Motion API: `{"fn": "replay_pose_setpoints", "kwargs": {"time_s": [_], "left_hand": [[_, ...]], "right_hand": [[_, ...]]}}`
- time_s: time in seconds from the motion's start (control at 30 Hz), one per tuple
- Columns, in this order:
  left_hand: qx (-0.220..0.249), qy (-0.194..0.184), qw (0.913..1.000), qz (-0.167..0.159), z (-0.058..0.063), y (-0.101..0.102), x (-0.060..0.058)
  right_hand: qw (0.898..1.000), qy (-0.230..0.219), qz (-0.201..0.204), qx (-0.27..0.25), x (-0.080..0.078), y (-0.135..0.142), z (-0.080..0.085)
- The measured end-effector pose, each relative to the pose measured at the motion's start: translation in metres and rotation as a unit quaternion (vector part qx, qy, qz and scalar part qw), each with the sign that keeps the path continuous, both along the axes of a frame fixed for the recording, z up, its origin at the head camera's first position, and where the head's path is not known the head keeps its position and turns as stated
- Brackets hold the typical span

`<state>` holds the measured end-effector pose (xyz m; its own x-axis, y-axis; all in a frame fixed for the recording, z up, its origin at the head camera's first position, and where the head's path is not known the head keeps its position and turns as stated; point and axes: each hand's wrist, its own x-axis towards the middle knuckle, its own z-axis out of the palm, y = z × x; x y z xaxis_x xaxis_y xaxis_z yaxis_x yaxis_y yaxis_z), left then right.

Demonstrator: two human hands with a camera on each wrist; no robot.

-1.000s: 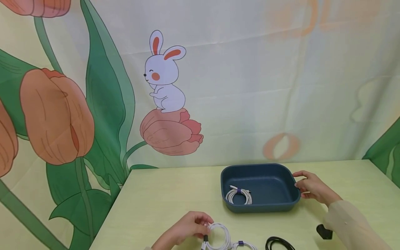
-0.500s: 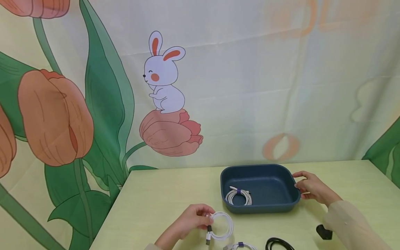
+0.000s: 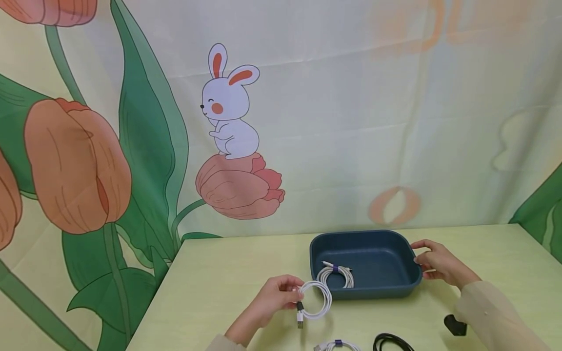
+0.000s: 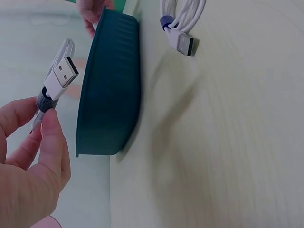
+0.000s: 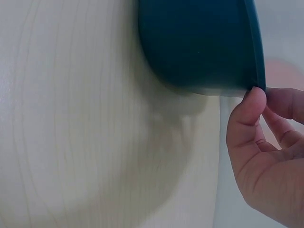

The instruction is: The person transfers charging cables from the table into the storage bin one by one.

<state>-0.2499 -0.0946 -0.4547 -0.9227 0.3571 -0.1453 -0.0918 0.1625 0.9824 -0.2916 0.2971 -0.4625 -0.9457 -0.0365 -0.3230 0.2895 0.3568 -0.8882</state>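
Observation:
My left hand (image 3: 276, 298) pinches a coiled white USB cable (image 3: 326, 308) at its dark tie, between thumb and fingers. In the left wrist view the metal plug of this USB cable (image 4: 61, 78) points up and right, and the coil hangs above the table. Just beyond it stands a dark blue rectangular bin (image 3: 366, 292). Another tied white cable (image 3: 335, 278) lies inside at the bin's left end. My right hand (image 3: 443, 265) holds the bin's right rim, thumb and fingertips at the edge in the right wrist view (image 5: 270, 142).
On the pale table (image 3: 228, 263), a white USB cable with a purple tie (image 3: 340, 345) and a coiled black cable (image 3: 392, 341) lie at the front. A small black object (image 3: 455, 325) sits by the right sleeve. A printed curtain (image 3: 316, 122) hangs behind.
My left hand has lifted the white USB cable off the front of the table and moved it up and slightly right, closer to the bin. The right hand and bin stay put.

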Motion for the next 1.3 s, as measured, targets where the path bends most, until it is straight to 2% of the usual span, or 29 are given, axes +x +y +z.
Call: {"fn": "replay_pose_setpoints", "kwargs": {"time_s": [0.83, 1.17, 1.3], "left_hand": [[0.042, 0.014, 0.9963, 0.073, 0.005, 0.029, -0.016], [0.045, 0.023, 0.9934, 0.103, 0.007, 0.042, -0.022], [0.041, 0.012, 0.9918, 0.120, 0.008, 0.048, -0.026]], "right_hand": [[1.000, -0.011, -0.008, 0.007, -0.002, 0.000, 0.000], [1.000, -0.009, 0.002, 0.000, -0.004, 0.001, 0.001], [1.000, -0.005, 0.007, -0.004, -0.006, 0.003, 0.002]]}}
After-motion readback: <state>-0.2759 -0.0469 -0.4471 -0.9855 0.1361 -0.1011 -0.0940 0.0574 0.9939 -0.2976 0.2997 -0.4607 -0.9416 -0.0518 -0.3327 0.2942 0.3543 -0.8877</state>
